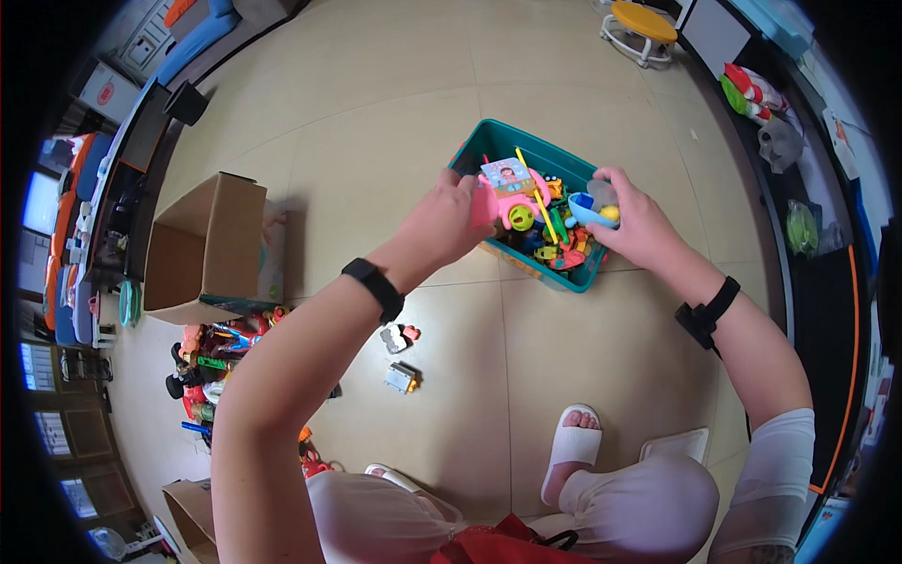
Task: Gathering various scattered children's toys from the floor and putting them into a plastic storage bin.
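A teal plastic bin (pixel 488 134) full of small toys stands on the floor before me. At its left side my left hand (pixel 461 208) grips a pink plastic toy (pixel 504 204); the fingertips are partly hidden. A small picture card (pixel 509 176) rests against the pink toy, and a yellow stick (pixel 539 197) slants across it. Over the bin's right rim, my right hand (pixel 627 218) holds a light blue toy (pixel 583 209) with a clear part and a yellow piece. Beneath it lie orange, red and green toys (pixel 571 250).
An open cardboard box (pixel 232 240) lies to the left, beside a heap of toys (pixel 211 359). Small loose toys (pixel 402 377) sit on the tiles near my slippered feet (pixel 574 448). A black cabinet (pixel 810 310) lines the right, and a yellow stool (pixel 645 21) stands far right.
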Demonstrator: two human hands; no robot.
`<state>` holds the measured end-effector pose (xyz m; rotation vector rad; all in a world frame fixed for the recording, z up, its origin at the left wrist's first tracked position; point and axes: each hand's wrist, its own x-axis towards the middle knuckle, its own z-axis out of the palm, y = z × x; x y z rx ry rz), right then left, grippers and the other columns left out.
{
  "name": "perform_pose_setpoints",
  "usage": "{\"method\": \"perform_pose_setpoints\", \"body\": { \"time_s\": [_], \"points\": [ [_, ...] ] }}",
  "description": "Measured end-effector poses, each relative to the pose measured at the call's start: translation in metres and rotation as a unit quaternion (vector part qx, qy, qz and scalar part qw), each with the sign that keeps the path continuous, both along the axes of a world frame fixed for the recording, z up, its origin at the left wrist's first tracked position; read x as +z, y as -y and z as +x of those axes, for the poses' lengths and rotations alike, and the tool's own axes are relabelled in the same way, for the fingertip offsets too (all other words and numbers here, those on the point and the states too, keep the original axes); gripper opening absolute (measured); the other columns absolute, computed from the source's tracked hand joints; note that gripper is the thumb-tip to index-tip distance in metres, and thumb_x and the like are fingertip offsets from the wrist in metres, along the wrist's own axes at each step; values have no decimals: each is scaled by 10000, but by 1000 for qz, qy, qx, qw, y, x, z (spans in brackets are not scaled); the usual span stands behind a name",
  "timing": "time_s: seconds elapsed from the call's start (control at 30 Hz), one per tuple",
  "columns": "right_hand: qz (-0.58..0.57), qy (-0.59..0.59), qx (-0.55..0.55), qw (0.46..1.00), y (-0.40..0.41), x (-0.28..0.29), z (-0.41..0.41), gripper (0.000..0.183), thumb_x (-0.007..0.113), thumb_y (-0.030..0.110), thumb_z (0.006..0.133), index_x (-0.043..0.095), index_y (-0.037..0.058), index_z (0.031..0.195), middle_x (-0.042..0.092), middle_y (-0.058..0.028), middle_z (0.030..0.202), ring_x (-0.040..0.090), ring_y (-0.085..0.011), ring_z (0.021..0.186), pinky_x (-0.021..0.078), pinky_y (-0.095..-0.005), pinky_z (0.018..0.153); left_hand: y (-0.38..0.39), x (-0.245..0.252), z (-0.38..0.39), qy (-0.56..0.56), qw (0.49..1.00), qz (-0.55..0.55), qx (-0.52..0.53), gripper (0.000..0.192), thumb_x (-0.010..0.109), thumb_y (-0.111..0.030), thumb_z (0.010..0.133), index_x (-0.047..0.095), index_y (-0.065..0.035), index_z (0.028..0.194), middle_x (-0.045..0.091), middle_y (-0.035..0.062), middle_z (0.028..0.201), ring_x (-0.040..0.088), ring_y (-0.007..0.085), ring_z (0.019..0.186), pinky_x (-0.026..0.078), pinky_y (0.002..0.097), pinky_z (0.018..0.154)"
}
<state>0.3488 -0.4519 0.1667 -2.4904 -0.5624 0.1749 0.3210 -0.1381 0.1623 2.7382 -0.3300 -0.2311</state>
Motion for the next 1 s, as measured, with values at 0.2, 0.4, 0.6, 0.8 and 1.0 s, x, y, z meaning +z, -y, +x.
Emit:
{"method": "perform_pose_setpoints", "body": {
  "time_s": [0.2, 0.4, 0.6, 0.8, 1.0],
  "points": [
    [-54, 5, -31, 998, 15, -12, -1, 867, 802, 228, 872, 334, 91, 1589, 589, -250, 1406, 642, -413, 1228, 542, -476, 1029, -16, -25, 0, 9, 999, 39, -4, 833, 832, -337, 876, 431, 6, 1520, 516, 256, 1425, 639, 444, 1202, 553, 477, 1025],
    [-31, 42, 38, 998, -6, -21, -4, 725, 754, 171, 900, 424, 93, 1540, 590, -218, 1399, 623, -416, 1244, 540, -472, 1029, -93, -33, -45, -4, 997, 66, 34, 707, 780, -319, 929, 451, -59, 1498, 535, 227, 1418, 641, 441, 1177, 549, 502, 997],
    [-56, 70, 181, 979, -93, -3, -22, 561, 716, 115, 909, 522, 98, 1435, 628, -162, 1315, 644, -395, 1168, 548, -467, 970, -162, -41, -119, -60, 990, 96, 81, 672, 754, -325, 949, 463, -37, 1482, 558, 220, 1372, 647, 412, 1164, 557, 480, 983],
    [-99, 26, 341, 934, -174, -31, -43, 557, 744, 146, 893, 553, 58, 1408, 632, -164, 1292, 647, -384, 1151, 546, -468, 969, -191, -77, -197, -105, 981, 78, 141, 658, 770, -329, 924, 503, -45, 1455, 587, 181, 1288, 651, 376, 1166, 566, 465, 968],
    [-133, 14, 409, 903, -238, -80, -67, 607, 757, 154, 884, 531, 68, 1440, 627, -170, 1280, 644, -372, 1169, 560, -469, 967, -197, -106, -246, -158, 980, 11, 122, 696, 810, -308, 869, 508, -74, 1451, 544, 190, 1403, 639, 377, 1229, 556, 472, 1016]
  ]
}}
